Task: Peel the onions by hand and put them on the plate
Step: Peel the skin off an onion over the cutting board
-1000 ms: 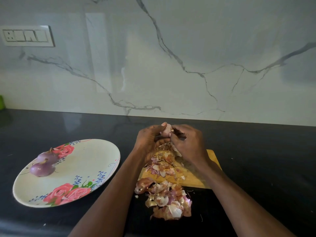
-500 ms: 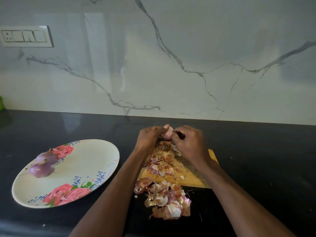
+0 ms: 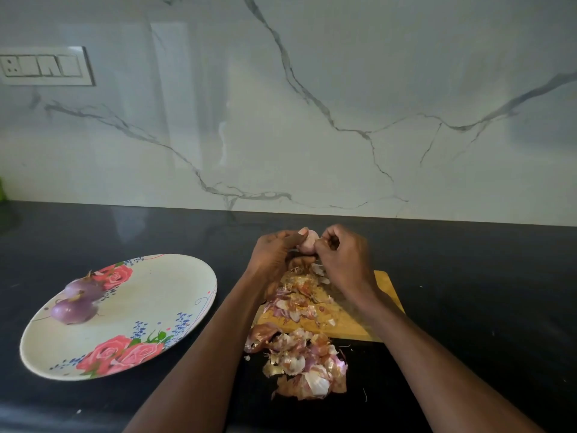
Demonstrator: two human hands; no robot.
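A small pale pink onion [image 3: 308, 242] is held above the far end of the wooden cutting board [image 3: 387, 292]. My left hand [image 3: 274, 256] grips it from the left with curled fingers. My right hand [image 3: 345, 257] pinches at its right side with curled fingers. Most of the onion is hidden between the hands. Two peeled purple onions [image 3: 73, 309] [image 3: 81, 288] lie at the left edge of the white plate with red roses [image 3: 162, 295] on the dark counter.
Onion skins [image 3: 307, 367] are heaped on the board and on the black counter [image 3: 484, 276] in front of it. A marble wall stands behind, with a switch panel [image 3: 43, 66] at upper left. A green thing [image 3: 2, 190] shows at the far left edge.
Both hands stay at the onion over the board. The right hand's fingers have shifted a little on the onion's right side. The plate and its onions have not moved.
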